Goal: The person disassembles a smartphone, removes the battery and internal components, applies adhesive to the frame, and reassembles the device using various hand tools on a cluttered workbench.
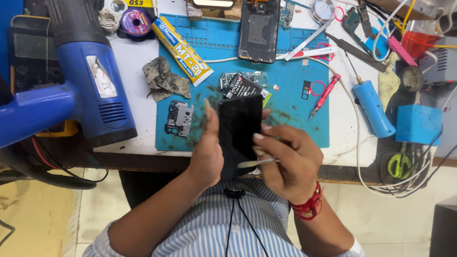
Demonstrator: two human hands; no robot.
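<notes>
A black phone screen panel [239, 128] stands upright between both hands, just above the near edge of the blue work mat [295, 104]. My left hand [205, 152] grips its left side, thumb up along the edge. My right hand [285, 159] steadies the right side with its fingertips and also holds a thin metal pry tool [257, 163], whose tip points left at the lower part of the panel. A red thread band sits on my right wrist.
A blue heat gun [81, 90] lies at the left. On the mat are a glue tube [183, 50], an open phone body [258, 28], a small metal shield [179, 118], a battery [245, 85] and a red screwdriver [324, 95]. A blue tool [373, 108] lies at right.
</notes>
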